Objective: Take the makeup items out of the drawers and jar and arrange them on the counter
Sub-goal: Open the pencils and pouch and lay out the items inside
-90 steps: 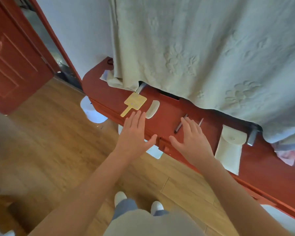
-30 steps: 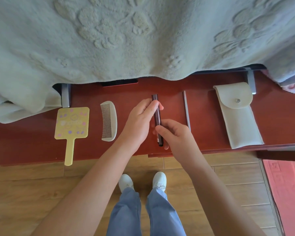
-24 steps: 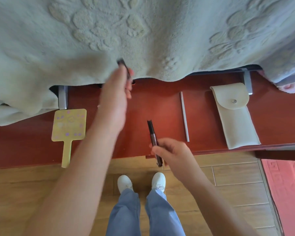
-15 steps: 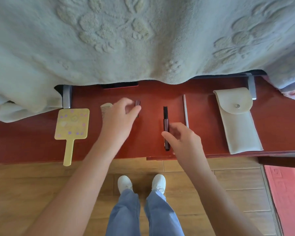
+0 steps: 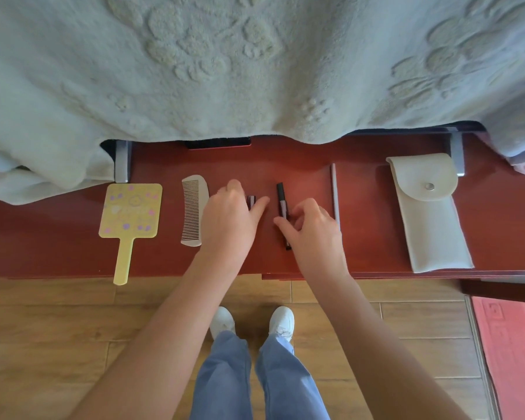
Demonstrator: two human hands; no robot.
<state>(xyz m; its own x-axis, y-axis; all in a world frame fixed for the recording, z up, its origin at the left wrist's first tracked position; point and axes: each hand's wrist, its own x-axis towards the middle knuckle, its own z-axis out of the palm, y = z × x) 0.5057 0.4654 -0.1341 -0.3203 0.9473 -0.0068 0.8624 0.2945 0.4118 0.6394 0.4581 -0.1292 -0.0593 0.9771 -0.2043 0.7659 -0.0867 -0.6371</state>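
Just right of the comb [image 5: 194, 210], your left hand [image 5: 232, 219] pinches the small dark cap [image 5: 251, 201]; set it down parallel. Further right of the comb, the makeup pen [image 5: 282, 201] lies on the counter [image 5: 370, 237], pinched by your right hand [image 5: 312, 234]; straighten it before letting go.

Saw bare red wooden counter [image 5: 300, 165] behind the dark slim wand [image 5: 282, 201], up to the overhanging pale green fleece blanket [image 5: 255, 71]. Left of the wand, blocked: left hand [image 5: 228, 219] pinching a small dark cap [image 5: 251, 200], cream plastic comb [image 5: 193, 210], yellow square hand mirror [image 5: 131, 210]. Right of it, right hand [image 5: 312, 234] and thin grey stick [image 5: 334, 189], then open wood before a cream snap-flap pouch [image 5: 428, 213].
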